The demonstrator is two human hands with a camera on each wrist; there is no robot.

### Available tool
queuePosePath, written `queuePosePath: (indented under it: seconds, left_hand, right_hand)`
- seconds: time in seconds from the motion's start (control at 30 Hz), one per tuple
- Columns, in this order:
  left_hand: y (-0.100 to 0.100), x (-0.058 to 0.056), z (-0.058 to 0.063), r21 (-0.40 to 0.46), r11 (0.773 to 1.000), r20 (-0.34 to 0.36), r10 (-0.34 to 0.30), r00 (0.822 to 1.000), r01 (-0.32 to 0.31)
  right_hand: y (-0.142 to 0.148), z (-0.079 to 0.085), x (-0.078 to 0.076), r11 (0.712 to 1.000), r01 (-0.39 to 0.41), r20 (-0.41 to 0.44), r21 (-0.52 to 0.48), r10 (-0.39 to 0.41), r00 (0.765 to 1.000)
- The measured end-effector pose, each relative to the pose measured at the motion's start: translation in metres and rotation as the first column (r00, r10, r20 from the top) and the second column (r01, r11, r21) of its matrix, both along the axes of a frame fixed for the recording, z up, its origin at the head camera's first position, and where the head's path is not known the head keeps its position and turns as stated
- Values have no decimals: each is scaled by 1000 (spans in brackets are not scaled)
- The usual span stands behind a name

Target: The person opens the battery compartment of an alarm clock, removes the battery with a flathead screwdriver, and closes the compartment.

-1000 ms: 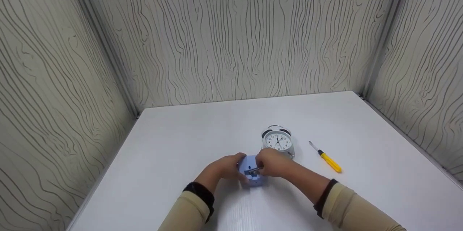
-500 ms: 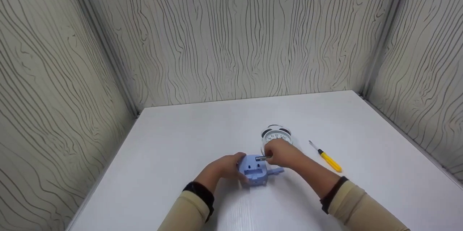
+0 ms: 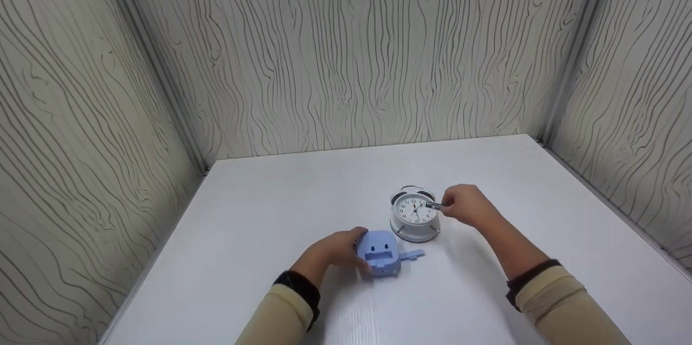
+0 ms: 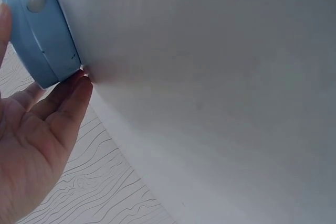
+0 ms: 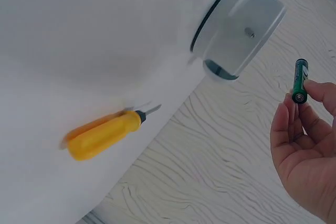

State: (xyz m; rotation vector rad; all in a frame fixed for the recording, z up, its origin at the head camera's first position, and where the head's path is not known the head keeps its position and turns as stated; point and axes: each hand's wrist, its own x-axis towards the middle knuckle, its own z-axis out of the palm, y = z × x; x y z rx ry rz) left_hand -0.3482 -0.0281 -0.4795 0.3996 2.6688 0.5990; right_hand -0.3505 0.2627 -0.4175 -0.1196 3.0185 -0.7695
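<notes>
My left hand [image 3: 338, 250] grips the left side of a light-blue rounded case [image 3: 379, 239], thumb and fingers at opposite edges. The case rests on the white table with an open, vacant battery slot facing up. A narrow blue battery cover [image 3: 412, 254] sticks out at its right side. In the left wrist view, the fingertips lie against the blue case [image 4: 44, 35]. Up and to the right, my right hand [image 3: 469, 205] pinches a small green battery [image 5: 300, 80] between thumb and fingers. It is held in the air, overlapping the white alarm clock's [image 3: 415, 231] dial in the head view.
A yellow-handled screwdriver [image 5: 102, 135] lies on the table right of the clock; the right forearm covers it in the head view. Wood-grain patterned panels [image 3: 346, 53] stand along the table's [image 3: 270, 199] back and sides.
My right hand has lifted the battery from over the blue case and carried it right and back, past the alarm clock. The cover came into sight; the left hand stays put.
</notes>
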Motion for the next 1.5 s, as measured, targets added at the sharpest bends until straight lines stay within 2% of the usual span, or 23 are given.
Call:
queuePosePath:
  seconds: [0.13, 0.3, 0.4, 0.63, 0.87, 1.07, 1.3, 1.5]
  left_hand:
    - [-1, 0, 1, -5, 1000, -5, -9, 1000, 9]
    - [0, 0, 4, 0, 1000, 0, -19, 1000, 19]
    - [0, 0, 5, 4, 1000, 2, -20, 1000, 20]
    - [-2, -2, -1, 16, 1000, -2, -12, 1000, 12]
    - [-1, -2, -3, 32, 999, 6, -8, 1000, 8]
    - [-1, -2, -3, 32, 999, 13, -12, 1000, 12]
    - [-2, -2, -1, 43, 999, 24, 2, 1000, -3]
    - [-1, 1, -1, 27, 1000, 13, 5, 1000, -6]
  right_hand:
    - [16, 3, -2, 998, 61, 55, -24, -60, 997]
    - [30, 1, -3, 995, 90, 65, -37, -88, 994]
    - [35, -2, -4, 994, 103, 57, -26, -101, 993]
    - [37, -18, -7, 988, 151, 102, 0, -151, 983]
    - [35, -44, -9, 990, 119, 107, 79, -127, 986]
    - [32, -58, -9, 984, 92, 106, 155, -110, 988]
    - [26, -66, -8, 969, 66, 80, 238, -88, 993]
    - [25, -66, -7, 969, 56, 98, 242, -82, 992]
